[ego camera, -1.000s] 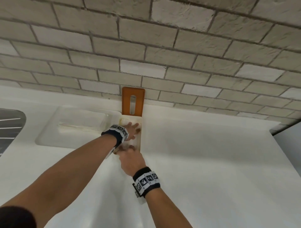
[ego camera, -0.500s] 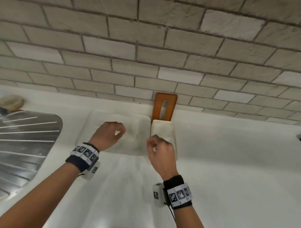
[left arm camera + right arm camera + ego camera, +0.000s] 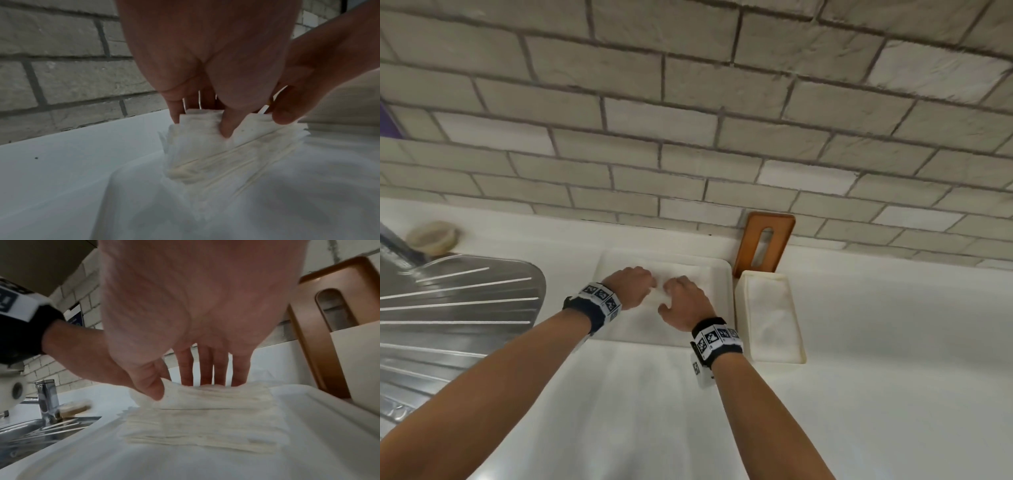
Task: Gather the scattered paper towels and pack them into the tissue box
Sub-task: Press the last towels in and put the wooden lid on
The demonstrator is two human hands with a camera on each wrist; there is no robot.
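A stack of white paper towels (image 3: 205,426) lies in a shallow white tray (image 3: 727,301) on the counter. My left hand (image 3: 654,282) pinches the stack's left end (image 3: 205,154) between thumb and fingers (image 3: 226,129). Just to its right, my right hand (image 3: 669,284) grips the upper layers, its thumb (image 3: 156,392) lifting an edge and its fingers behind the pile. The white tissue box (image 3: 768,315) stands open right of the tray with towels inside. Its brown slotted lid (image 3: 744,246) leans against the brick wall behind it.
A steel drainboard (image 3: 448,308) and a faucet (image 3: 47,395) lie to the left, with a round pale pad (image 3: 431,234) by the wall. The brick wall runs close behind the tray. White counter stretches in front and to the right of the box.
My right hand left the tissue box and moved left onto the stack in the tray. My left hand lowered onto the same stack. The head view shifted left.
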